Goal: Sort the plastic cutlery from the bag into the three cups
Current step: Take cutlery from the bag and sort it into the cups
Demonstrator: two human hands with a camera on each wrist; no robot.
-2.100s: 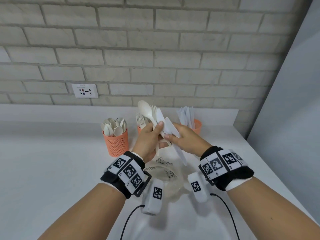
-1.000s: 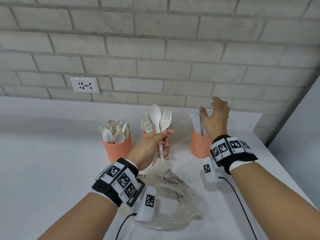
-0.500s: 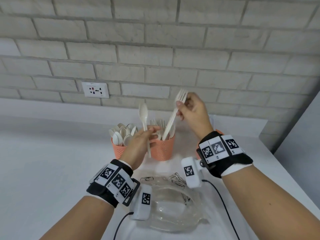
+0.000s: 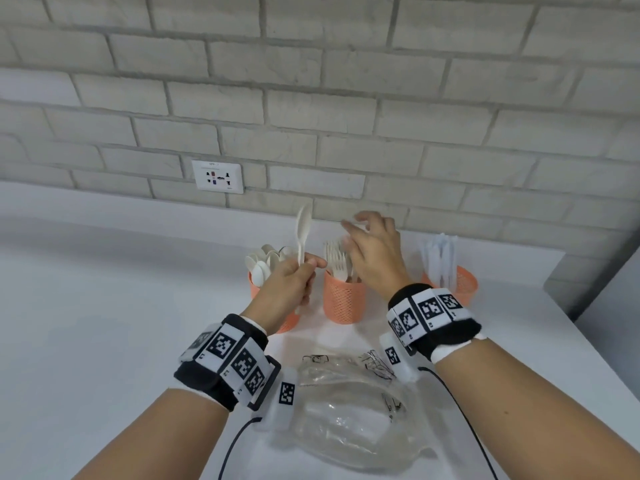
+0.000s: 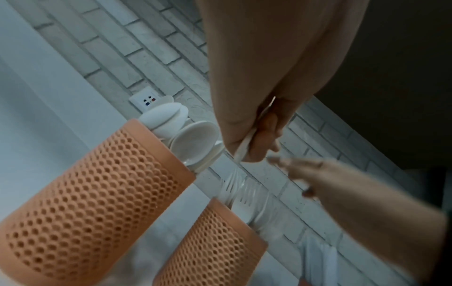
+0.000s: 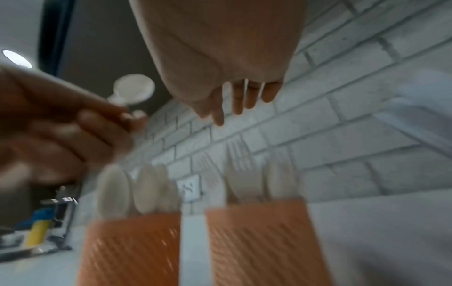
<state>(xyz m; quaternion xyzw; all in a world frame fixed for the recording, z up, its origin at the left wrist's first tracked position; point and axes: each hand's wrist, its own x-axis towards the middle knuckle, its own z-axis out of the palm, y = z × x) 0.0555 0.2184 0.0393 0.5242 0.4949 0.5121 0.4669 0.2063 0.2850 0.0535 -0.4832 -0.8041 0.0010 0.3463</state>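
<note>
Three orange mesh cups stand in a row near the wall. The left cup (image 4: 255, 291) holds spoons, the middle cup (image 4: 343, 301) holds forks (image 4: 337, 259), the right cup (image 4: 462, 282) holds knives (image 4: 438, 254). My left hand (image 4: 294, 282) pinches one white spoon (image 4: 303, 230) by its handle, bowl up, in front of the spoon cup (image 5: 80, 195). My right hand (image 4: 374, 251) hovers over the fork cup (image 6: 264, 241) with fingers (image 6: 240, 100) spread and empty. The clear plastic bag (image 4: 349, 414) lies flat near me between my wrists.
A white counter (image 4: 104, 323) runs to a brick wall with a power socket (image 4: 218, 176). The counter's right edge (image 4: 588, 348) lies close to the knife cup. Cables (image 4: 460, 420) trail from my wrist bands across the bag.
My right hand took a fork from the left hand's bundle and let it go at the middle cup; it is now empty. The left hand is left with only the spoon.
</note>
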